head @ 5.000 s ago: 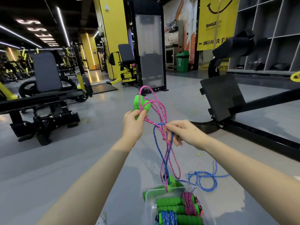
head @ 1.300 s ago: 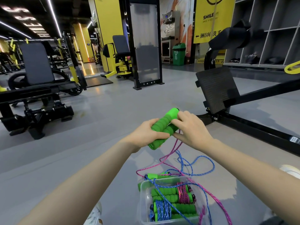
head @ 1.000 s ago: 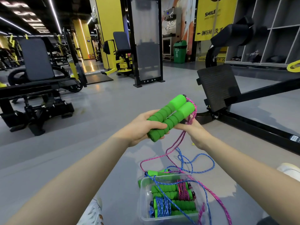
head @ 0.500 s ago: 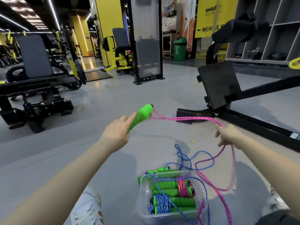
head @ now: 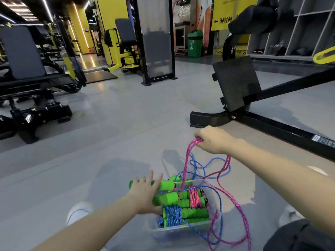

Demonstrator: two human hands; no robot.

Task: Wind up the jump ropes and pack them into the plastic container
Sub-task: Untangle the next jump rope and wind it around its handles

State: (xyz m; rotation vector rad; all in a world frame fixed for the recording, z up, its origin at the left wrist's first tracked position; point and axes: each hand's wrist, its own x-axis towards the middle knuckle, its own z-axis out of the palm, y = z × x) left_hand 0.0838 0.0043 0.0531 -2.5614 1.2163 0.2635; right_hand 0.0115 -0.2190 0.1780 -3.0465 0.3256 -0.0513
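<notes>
The plastic container (head: 181, 230) sits near on the floor (head: 126, 124). The pink rope (head: 187, 160) runs up from it to the right hand (head: 212, 140), whose grip pinches a loop. The green handles (head: 165, 185) lie sideways with their ends pointing right, at the container's left edge. The left hand (head: 145, 192) has its grip clamped on them. A moment ago this hand was up higher.

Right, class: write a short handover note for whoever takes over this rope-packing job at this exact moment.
Left hand: lies over two green handles at the container rim; grip unclear.
Right hand: pinches loops of the pink rope.
Done: two wound ropes sit in the container.
Left: wind the pink rope, wind the loose blue rope, pack both.
</notes>
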